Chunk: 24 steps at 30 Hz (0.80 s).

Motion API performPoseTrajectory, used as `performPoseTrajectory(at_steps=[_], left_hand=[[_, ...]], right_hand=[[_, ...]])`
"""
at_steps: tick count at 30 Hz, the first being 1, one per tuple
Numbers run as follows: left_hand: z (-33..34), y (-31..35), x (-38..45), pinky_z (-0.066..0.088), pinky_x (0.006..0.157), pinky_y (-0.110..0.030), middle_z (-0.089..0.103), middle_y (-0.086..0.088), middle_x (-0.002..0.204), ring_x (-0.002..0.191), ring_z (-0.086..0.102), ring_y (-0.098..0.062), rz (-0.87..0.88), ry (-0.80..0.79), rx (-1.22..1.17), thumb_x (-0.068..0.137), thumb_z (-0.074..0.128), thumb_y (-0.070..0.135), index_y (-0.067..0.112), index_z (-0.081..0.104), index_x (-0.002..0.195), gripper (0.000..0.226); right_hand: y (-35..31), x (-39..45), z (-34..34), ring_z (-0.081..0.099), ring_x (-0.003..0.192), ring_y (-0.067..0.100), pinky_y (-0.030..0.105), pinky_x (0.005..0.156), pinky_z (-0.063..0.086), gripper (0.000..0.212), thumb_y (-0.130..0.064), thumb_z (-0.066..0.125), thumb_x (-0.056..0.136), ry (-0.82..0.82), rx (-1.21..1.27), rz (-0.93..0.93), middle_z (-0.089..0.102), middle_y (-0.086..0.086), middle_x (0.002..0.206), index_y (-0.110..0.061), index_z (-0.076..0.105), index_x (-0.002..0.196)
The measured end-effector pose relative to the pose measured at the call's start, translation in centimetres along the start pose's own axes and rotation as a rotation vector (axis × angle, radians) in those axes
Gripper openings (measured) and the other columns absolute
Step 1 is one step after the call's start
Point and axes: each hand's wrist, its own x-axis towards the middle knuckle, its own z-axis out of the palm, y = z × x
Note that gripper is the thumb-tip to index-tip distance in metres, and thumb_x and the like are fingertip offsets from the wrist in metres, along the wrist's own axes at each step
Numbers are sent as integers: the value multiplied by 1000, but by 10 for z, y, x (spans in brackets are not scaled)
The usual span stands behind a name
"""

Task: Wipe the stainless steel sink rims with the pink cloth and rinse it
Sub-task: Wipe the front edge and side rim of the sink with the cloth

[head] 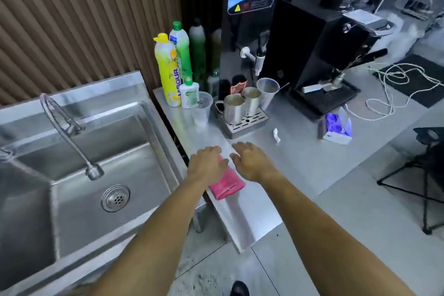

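Observation:
A folded pink cloth (227, 185) lies on the steel counter just right of the stainless steel sink (153, 127). My left hand (206, 164) rests palm down on the cloth's far end, fingers flat. Beside it, my right hand (252, 161) hovers palm down over the counter with its fingers spread and nothing in it, touching or nearly touching the cloth's right edge. The sink basin has a round drain (115, 198), and a flexible faucet (69, 132) hangs over it. No water is running.
Detergent bottles (171, 67) and a clear plastic cup (201, 108) stand at the counter's back. Two steel mugs (241, 107) sit on a drip tray by a black coffee machine (319, 60). A tissue box (337, 126) and a white cord (394, 84) lie to the right.

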Motion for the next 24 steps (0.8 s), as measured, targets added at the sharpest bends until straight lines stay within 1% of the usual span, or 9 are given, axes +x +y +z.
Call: performPoseTrajectory(at_steps=[3,6,7,9,12,14,18,20,24], left_hand=[[51,1,7,43,103,-45,56,-10,140,129,51,-34,-67,-2,-22,99,50,41,14,52,138,47],[95,9,4,24,122,-46,43,-14,157,146,33,-35,-183,88,-22,98,47,40,6,40,152,64],[106,13,5,20,124,-47,40,-15,159,149,29,-35,-216,144,-45,97,44,39,5,38,153,67],[121,23,3,10,127,-48,27,-16,166,155,17,-34,-264,216,-81,96,33,42,3,29,159,73],[134,29,5,3,127,-50,14,-16,169,158,7,-34,-288,245,-42,99,30,42,3,17,162,76],[136,26,7,3,127,-51,14,-16,170,158,6,-34,-256,224,29,100,31,44,3,15,162,76],[132,3,16,4,128,-49,15,-13,170,158,6,-30,-28,192,83,100,32,48,4,18,162,77],[129,-8,20,7,128,-51,16,-14,170,158,8,-30,84,175,120,101,34,49,3,19,161,77],[129,-6,23,7,127,-52,10,-15,171,158,2,-33,66,158,159,100,32,55,4,15,162,83]], right_hand=[[30,9,35,32,150,35,42,120,27,48,-31,38,109,-65,-48,-37,40,11,161,-11,43,152],[55,13,66,22,155,33,43,123,21,56,-42,21,108,-117,-83,-79,30,8,166,-13,40,153],[63,15,76,22,155,34,44,123,21,63,-47,15,105,-116,-98,-104,29,8,167,-13,40,152],[78,17,93,18,157,35,44,125,17,63,-47,17,107,-109,-99,-127,24,8,170,-15,35,158],[93,12,114,4,160,27,40,129,1,64,-46,11,106,-71,-14,-146,10,1,173,-20,20,164],[98,10,121,-2,160,21,38,130,-3,62,-44,11,107,-23,13,-167,6,-2,172,-22,17,164],[98,9,126,11,160,23,37,131,3,56,-36,24,109,87,22,-174,19,3,170,-17,29,162],[96,9,127,11,160,23,39,131,5,57,-36,24,109,118,34,-151,19,6,170,-14,29,162],[99,11,130,12,159,26,40,131,5,59,-35,24,109,139,6,-141,20,10,170,-8,28,161]])
